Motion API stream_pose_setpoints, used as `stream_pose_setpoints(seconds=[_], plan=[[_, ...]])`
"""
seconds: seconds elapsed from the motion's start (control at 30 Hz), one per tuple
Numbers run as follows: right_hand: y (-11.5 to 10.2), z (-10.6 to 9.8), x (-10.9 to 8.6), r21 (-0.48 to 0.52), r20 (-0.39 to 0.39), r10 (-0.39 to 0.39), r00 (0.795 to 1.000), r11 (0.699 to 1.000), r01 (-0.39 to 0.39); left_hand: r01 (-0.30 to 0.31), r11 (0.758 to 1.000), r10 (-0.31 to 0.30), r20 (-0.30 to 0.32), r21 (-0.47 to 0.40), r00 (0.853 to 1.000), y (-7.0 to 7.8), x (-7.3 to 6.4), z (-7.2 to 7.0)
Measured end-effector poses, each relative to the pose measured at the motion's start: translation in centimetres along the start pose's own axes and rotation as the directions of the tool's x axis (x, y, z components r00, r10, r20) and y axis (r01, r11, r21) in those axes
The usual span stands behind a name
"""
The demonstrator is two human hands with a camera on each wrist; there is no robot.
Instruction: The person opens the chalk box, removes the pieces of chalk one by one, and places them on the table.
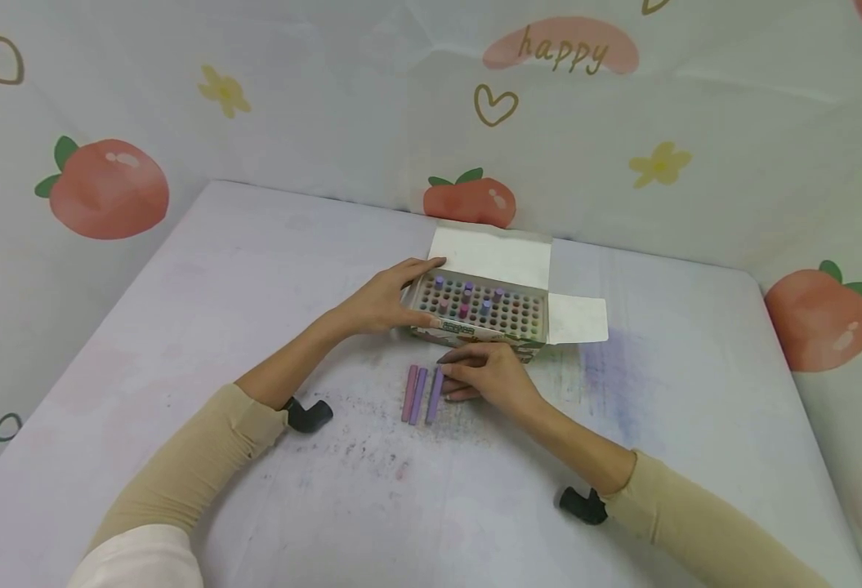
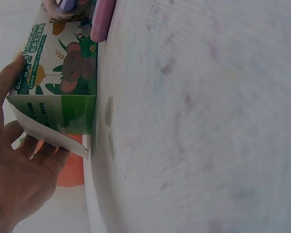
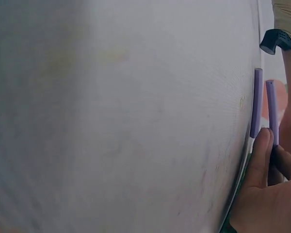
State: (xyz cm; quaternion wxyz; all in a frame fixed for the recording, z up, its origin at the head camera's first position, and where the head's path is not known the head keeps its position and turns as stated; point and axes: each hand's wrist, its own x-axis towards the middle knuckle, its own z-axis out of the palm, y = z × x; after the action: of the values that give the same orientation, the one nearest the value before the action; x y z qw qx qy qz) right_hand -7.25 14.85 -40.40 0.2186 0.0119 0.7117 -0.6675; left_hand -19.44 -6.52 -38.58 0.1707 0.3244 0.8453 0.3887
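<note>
A printed cardboard chalk box [image 1: 467, 329] stands with its lid up, showing a holed tray with several chalk sticks poking above the rest. My left hand [image 1: 382, 298] grips the box's left end, thumb at the front edge and fingers around the side flap [image 2: 53, 133]. Between thumb and fingers, my right hand [image 1: 493, 380] pinches a purple chalk stick [image 3: 271, 104] in front of the box. Left of that stick, a pink chalk stick [image 1: 409, 394] and another purple chalk stick [image 1: 418, 398] lie side by side on the table.
The raised lid [image 1: 493, 255] leans back near the patterned wall cloth [image 1: 328, 106]. An open end flap [image 1: 578, 318] sticks out to the right. Chalk smudges mark the white table [image 1: 313, 506]. Black wrist devices [image 1: 583, 506] sit under both forearms.
</note>
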Motion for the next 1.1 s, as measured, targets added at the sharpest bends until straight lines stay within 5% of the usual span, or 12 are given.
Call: stream_pose_setpoints(seconds=[0.47, 0.9, 1.1], plan=[[0.3, 0.3, 0.3, 0.020, -0.001, 0.074, 0.997, 0.997, -0.074, -0.014, 1.000, 0.014, -0.007, -0.008, 1.000, -0.2, 0.0, 0.1], [-0.2, 0.3, 0.1, 0.056, 0.010, 0.052, 0.999, 0.997, -0.053, -0.011, 1.000, 0.011, -0.012, -0.009, 1.000, -0.3, -0.1, 0.0], [-1.1, -0.4, -0.4, -0.016, -0.005, -0.026, 1.000, 1.000, 0.026, -0.022, 1.000, 0.022, -0.012, -0.017, 1.000, -0.2, 0.0, 0.1]])
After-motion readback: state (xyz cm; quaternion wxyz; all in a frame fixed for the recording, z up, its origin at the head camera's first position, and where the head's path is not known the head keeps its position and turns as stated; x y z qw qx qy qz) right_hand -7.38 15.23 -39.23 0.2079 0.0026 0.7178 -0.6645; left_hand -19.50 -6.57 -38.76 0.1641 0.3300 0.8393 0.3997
